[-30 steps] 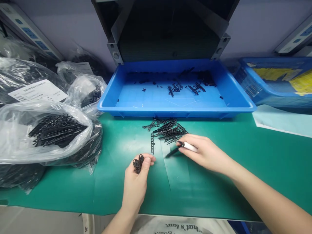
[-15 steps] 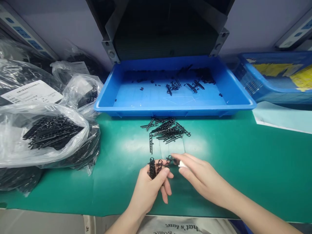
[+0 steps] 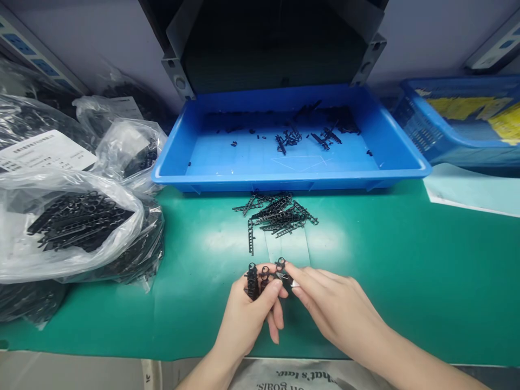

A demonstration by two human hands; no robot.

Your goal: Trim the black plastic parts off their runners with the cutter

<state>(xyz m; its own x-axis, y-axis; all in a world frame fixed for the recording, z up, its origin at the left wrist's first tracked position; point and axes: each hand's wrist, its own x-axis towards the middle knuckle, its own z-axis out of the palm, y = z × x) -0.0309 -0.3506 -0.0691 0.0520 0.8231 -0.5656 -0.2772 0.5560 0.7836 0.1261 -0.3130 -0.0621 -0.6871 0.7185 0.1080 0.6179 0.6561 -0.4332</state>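
My left hand (image 3: 248, 311) is closed around several slim black plastic strips (image 3: 252, 281) with small rings at their ends. The rings stick up above the thumb and fingers. One ringed end (image 3: 280, 264) stands out on the right, close to the fingertips of my right hand (image 3: 331, 300). Between the thumb and forefinger of that hand is a small white thing (image 3: 295, 283), mostly hidden, and a thin shiny tip shows beside it against the black parts. A loose pile of similar black strips (image 3: 280, 216) lies on the green mat ahead of both hands.
Behind the pile stands a blue tray (image 3: 292, 183) with scattered black pieces inside. At the left, an open plastic bag (image 3: 134, 238) holds more black strips, among other bags. A blue basket (image 3: 450, 149) with yellow material and a pale sheet (image 3: 475, 189) are at the right.
My right hand has moved slightly left, closer to the strips in my left hand, and less of the white thing shows. The whole view has shifted a little.
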